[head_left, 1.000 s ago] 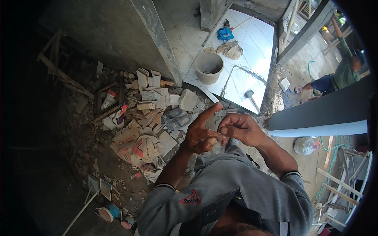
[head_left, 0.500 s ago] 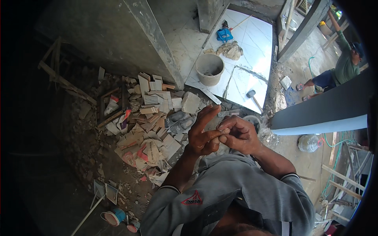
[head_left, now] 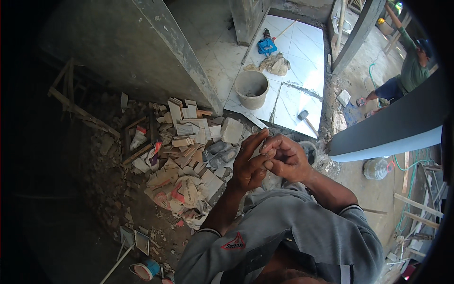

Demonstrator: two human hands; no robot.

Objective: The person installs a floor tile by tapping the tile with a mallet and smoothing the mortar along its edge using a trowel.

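Far left, in the dark: a wood rack (head_left: pixel 85 113). Next, down low, a small blue tub (head_left: pixel 151 268). Higher up, a torn sack (head_left: pixel 177 189) and a big heap of broken tiles (head_left: pixel 193 127). Then grey shoes (head_left: pixel 220 155), just beside the heap.

In the middle, in front of the grey shirt (head_left: pixel 293 222): the left hand (head_left: pixel 249 164), with one finger stretched out and others bent in. Behind, on white tiles (head_left: pixel 305 71): a bucket (head_left: pixel 249 102) with grey stuff inside, then a blue bag (head_left: pixel 267 46), then a rag (head_left: pixel 276 64). Next, touching the left fingers, the right hand (head_left: pixel 290 162), thumb and fingertips bunched close. Cannot tell if clamped on a finger or on some tiny thing.

Near the tile edge, a mallet (head_left: pixel 303 115). Looks part done: tiles down flat at the back, but wide grey gaps between some, and bare rough ground by the heap. For the hands, cannot tell how near to done.

Far right: a clear jug (head_left: pixel 376 169), then a person (head_left: pixel 410 78) with one arm up.
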